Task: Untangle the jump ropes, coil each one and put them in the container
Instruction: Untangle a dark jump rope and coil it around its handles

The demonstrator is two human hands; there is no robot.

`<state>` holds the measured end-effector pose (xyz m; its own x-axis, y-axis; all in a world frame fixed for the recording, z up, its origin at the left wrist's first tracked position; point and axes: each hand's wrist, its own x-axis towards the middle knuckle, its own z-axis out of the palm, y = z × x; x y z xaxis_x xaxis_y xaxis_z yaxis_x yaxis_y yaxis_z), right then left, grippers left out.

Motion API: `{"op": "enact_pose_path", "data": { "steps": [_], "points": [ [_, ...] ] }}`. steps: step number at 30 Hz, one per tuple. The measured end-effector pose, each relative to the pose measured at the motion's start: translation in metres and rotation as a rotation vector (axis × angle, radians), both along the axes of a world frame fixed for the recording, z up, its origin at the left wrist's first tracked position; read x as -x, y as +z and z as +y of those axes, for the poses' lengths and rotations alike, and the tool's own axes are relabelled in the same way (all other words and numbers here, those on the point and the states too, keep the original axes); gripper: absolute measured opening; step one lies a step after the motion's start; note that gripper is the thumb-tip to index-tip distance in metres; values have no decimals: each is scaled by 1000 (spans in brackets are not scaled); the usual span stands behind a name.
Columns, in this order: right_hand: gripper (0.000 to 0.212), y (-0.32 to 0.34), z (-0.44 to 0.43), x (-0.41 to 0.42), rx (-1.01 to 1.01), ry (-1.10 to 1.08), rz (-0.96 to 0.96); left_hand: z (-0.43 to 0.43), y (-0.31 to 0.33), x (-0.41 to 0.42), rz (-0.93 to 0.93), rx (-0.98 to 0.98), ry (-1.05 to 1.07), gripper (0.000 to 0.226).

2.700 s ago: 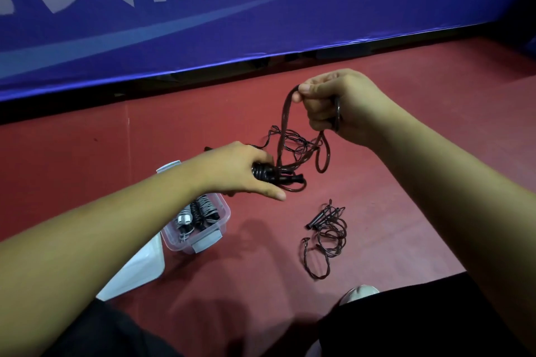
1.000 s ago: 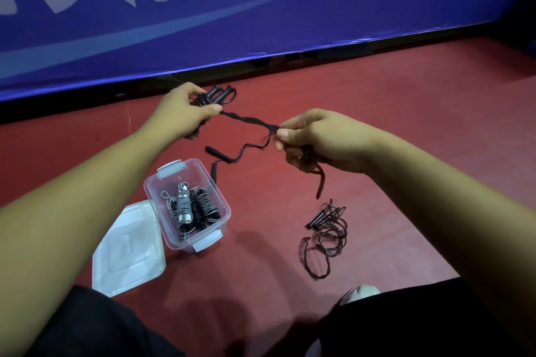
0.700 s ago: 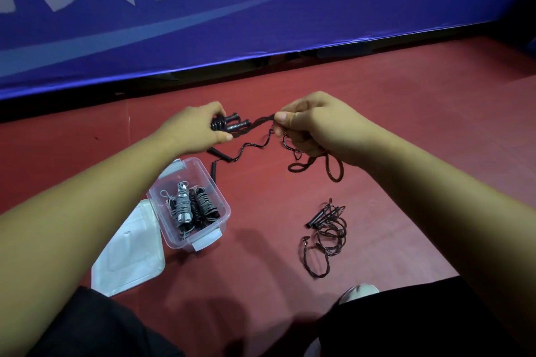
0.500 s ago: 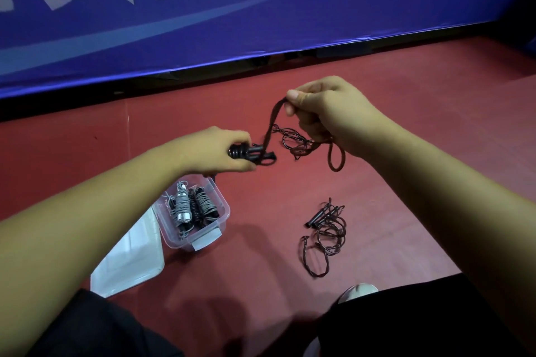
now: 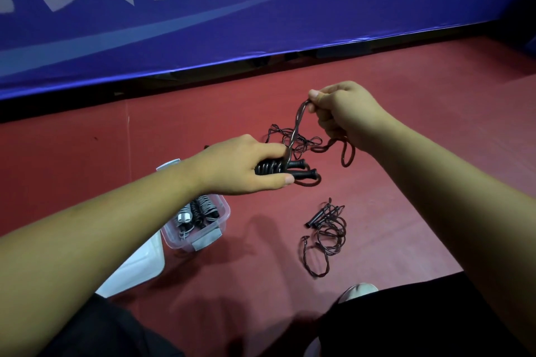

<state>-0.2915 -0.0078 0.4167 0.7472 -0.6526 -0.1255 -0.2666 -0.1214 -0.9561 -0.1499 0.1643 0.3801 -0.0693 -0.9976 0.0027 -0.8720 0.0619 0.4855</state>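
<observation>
lid (image 5: pixel 136 264): lying flat on the floor, touching the container's left side.
container (image 5: pixel 227 211): open, upright; far end is hidden by the left forearm.
stowed ropes (image 5: pixel 200 210): two wound bundles are seen inside the container, side by side.
left hand (image 5: pixel 243 165): held above and just right of the container; grip is wrapped round the held rope's handles (image 5: pixel 301 169), thumb laid along them.
held rope (image 5: pixel 269 168): several turns are already wound on the handles; thin slack is left hanging in loops further right of the container.
right hand (image 5: pixel 345 113): well right of the container and higher; grip is pinched on the cord strand (image 5: pixel 298 122), thumb against forefinger.
floor rope (image 5: pixel 327 232): loose and not coiled, on the floor right of the container, near a shoe tip (image 5: pixel 358 290).
change: a second ago the cord was stretched nearly flat between hands spread apart; now the hands have been brought close and the strand is run steeply down to the handles.
meaning: another wrap is judged under way; slack remains, so stowing is not yet due, and one rope is left untouched.
</observation>
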Motion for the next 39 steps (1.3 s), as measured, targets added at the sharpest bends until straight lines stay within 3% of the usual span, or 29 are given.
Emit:
{"op": "enact_pose_path", "data": {
  "steps": [4, 8, 14, 17, 23, 31, 39],
  "points": [
    [31, -16, -4, 1, 50, -7, 131, 2, 5, 9, 278, 112, 34, 16],
    [23, -31, -3, 4, -74, 103, 278, 0, 13, -1, 667, 179, 182, 54],
    [34, -32, 9, 1, -280, 275, 296, -8, 18, -23, 836, 201, 415, 28],
    [35, -23, 13, 1, -306, 313, 252, -11, 17, -34, 784, 209, 497, 21],
    [25, 1, 38, 1, -246, 343, 224, -17, 5, -50, 626, 171, 602, 35],
    [12, 11, 53, 3, -41, 358, 223, -18, -5, -57, 47, 130, 626, 41],
    [17, 17, 53, 7, 48, 385, 183, -18, -14, -44, -182, -41, 454, 40]
  ]
}}
